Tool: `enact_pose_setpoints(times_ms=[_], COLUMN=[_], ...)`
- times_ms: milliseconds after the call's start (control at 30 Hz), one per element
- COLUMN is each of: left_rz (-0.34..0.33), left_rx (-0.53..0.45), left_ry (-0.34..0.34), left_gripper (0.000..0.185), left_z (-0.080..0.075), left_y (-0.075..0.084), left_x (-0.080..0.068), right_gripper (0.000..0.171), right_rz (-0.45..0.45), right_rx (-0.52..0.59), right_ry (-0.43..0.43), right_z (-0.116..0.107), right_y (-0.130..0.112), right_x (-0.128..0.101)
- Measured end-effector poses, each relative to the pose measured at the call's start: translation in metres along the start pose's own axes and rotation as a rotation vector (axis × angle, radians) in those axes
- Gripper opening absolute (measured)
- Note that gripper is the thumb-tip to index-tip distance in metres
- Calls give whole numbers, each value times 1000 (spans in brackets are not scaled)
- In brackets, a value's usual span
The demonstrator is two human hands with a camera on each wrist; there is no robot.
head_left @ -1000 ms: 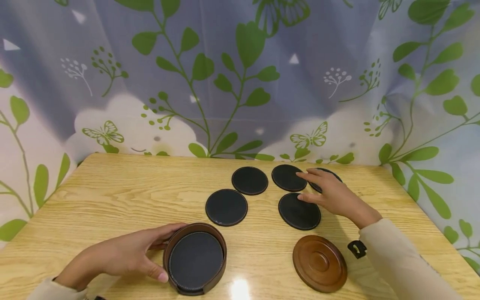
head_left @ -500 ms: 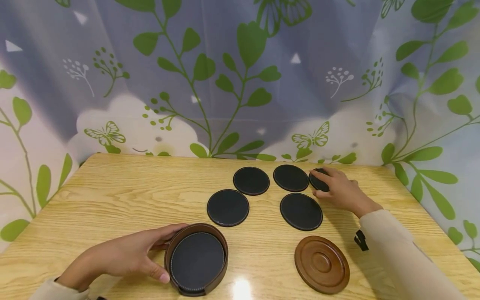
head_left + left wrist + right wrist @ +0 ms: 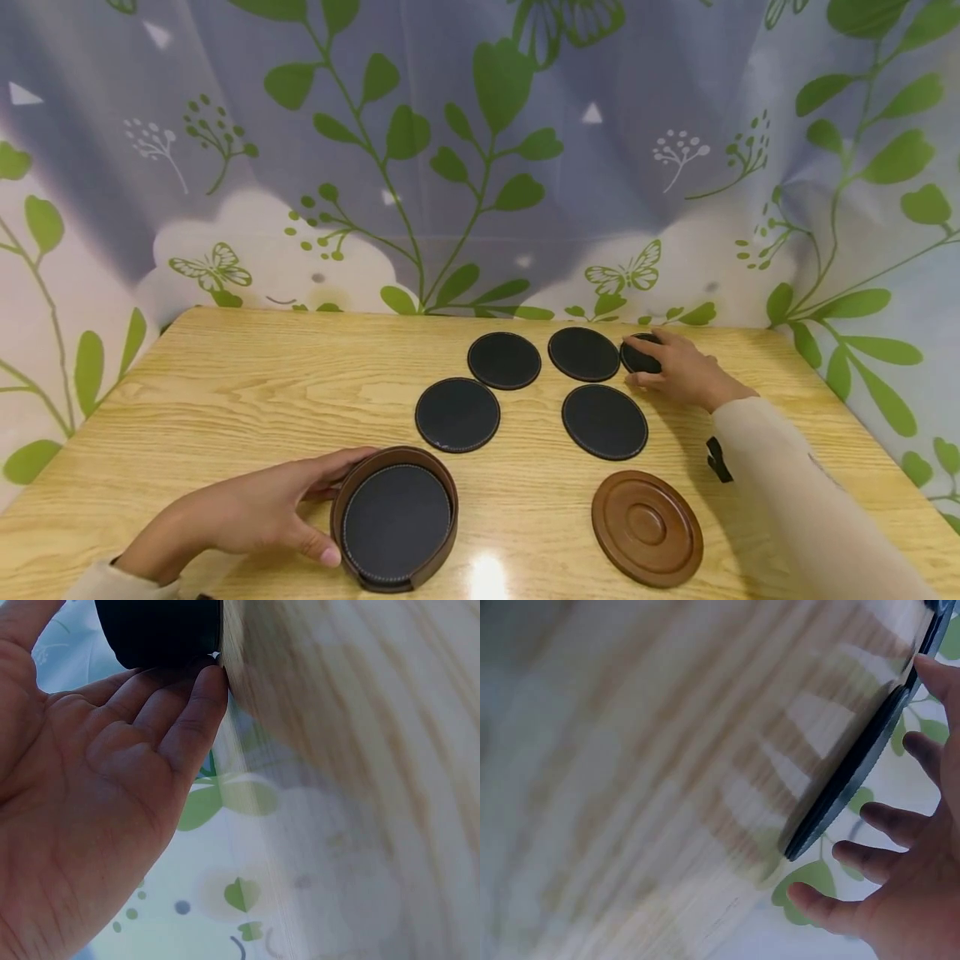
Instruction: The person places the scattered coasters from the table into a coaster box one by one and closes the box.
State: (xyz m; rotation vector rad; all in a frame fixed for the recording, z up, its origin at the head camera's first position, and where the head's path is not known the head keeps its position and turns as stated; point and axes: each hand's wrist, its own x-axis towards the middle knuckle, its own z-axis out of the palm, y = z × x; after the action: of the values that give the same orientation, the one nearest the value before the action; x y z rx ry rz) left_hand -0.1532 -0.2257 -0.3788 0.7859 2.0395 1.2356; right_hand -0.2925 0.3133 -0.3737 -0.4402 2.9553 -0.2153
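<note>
Right hand (image 3: 678,371) has shifted to pinch the far-right coaster (image 3: 640,357) beyond the lid (image 3: 647,527); left hand (image 3: 240,512) still grips the holder (image 3: 395,517).

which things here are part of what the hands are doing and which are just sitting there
In use:
- left hand holding the brown holder
- right hand gripping the far-right coaster
- coaster inside the holder

Lying about:
- four black coasters, e.g.
- wooden lid
- table

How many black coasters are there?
6: four loose on the table, at; one under the right hand; one in the holder, maybe more beneath.
</note>
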Motion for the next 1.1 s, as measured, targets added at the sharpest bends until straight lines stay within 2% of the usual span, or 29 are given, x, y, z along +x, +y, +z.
enact_pose_setpoints(times_ms=[367,733,1100], left_rz=[7,-12,-21], left_rx=[-1,-18,-5], left_ry=[1,-1,3], left_gripper=[98,99,100], left_z=[-1,0,0], left_y=[-2,0,0], left_x=[-1,-1,0], right_gripper=[71,70,68], right_rz=[-89,-41,-23], right_rx=[82,58,22], right_ry=[-24,-53,-34], right_z=[-1,0,0], right_y=[10,13,12], right_x=[7,11,10])
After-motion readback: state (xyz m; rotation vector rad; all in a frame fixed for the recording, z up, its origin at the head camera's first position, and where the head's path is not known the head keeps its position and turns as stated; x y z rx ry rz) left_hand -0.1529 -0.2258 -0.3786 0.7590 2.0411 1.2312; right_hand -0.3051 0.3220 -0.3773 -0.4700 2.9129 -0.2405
